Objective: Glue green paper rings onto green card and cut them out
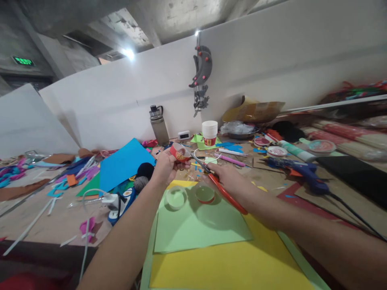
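My left hand (pixel 168 166) holds a red and white piece of paper cup (pixel 180 153), tilted, above the sheets. In my right hand (pixel 225 175) is a pair of scissors (pixel 227 193) with red handles; the blades point up and left toward the cup piece. Whether the blades touch its rim I cannot tell. Below, a pale ring (pixel 176 198) and a red-edged cup ring (pixel 204 193) stand on a light green sheet (pixel 199 229), which lies over a yellow sheet (pixel 229 270).
Stacked paper cups (pixel 209 131) stand at the back beside a grey bottle (pixel 159 127). A blue glue gun (pixel 298 171) with a cord lies right. Blue card (pixel 123 165), a power strip (pixel 122 203) and craft scraps lie left. A grey moon ornament (pixel 203 66) hangs behind.
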Demonstrator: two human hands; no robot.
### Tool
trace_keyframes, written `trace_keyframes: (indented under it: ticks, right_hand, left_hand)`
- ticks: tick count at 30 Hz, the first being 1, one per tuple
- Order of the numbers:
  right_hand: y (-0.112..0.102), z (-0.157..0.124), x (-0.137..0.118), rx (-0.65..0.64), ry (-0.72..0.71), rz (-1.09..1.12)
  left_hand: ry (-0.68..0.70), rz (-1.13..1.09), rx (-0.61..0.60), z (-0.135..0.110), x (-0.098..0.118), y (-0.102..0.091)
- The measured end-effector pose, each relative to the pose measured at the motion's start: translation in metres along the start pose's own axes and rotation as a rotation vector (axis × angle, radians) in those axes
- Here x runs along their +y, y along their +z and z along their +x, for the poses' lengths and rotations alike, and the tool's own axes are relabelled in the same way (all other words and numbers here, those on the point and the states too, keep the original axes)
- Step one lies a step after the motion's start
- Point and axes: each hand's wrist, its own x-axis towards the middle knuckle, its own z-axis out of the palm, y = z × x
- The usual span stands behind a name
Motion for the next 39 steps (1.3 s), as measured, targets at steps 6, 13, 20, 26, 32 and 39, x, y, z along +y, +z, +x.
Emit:
trace_keyframes:
  ticks: [6,13,20,26,32,39]
  right_hand:
    - [0.001,0.001,0.0,-0.017,0.036,-0.01]
    - [0.004,0.002,0.005,-0.008,0.009,0.002]
    - [0.005,0.003,0.01,-0.002,-0.002,-0.071]
    - [0.003,0.002,0.006,-0.001,0.022,-0.085]
    - [-0.002,0.0,-0.003,-0.016,0.044,-0.042]
    - [0.001,0.002,-0.002,-0.007,0.059,-0.005]
  left_hand:
    - [-0.024,-0.006,-0.002,0.0,0.0,0.0]
    - [0.018,0.026,0.025,0.002,-0.001,-0.003]
    - [-0.014,0.057,-0.007,-0.001,0.0,0.001]
    - [-0.028,0.046,-0.03,-0.001,0.0,0.002]
    - [-0.038,0.037,-0.027,0.001,-0.002,-0.001]
    - [-0.059,0.029,-0.013,0.0,-0.002,-0.001]
